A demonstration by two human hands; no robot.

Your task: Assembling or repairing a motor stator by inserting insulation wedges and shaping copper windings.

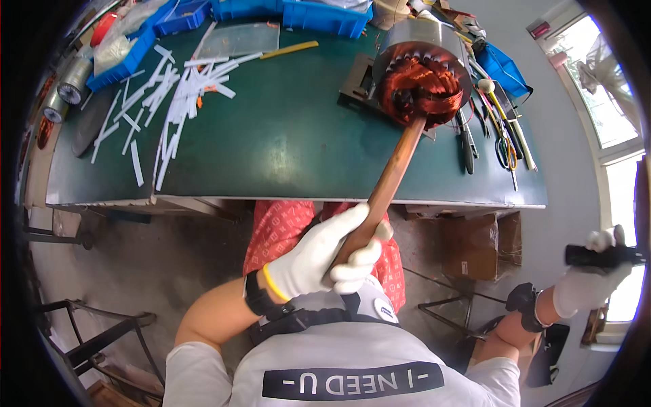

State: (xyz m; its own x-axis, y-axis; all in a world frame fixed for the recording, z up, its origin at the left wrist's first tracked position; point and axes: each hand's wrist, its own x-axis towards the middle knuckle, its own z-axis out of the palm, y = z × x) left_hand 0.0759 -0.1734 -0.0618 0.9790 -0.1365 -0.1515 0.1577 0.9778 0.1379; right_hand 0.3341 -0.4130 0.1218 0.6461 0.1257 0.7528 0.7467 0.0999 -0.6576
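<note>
Left hand: I clasp wooden stick against copper coil;
Right hand: I grip black handle;
Coil: slipping stick may nick it.

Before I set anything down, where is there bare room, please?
The green tabletop is widely bare between the scattered white strips and brown wooden stick, less so between stick and black-handled tool. It's crowded right of the copper-wound metal cylinder; blue plastic bins line the back.

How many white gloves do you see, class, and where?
2: one glove on the left hand, gripping a wooden stick; another glove on the right hand, holding a black object at far right.
</note>
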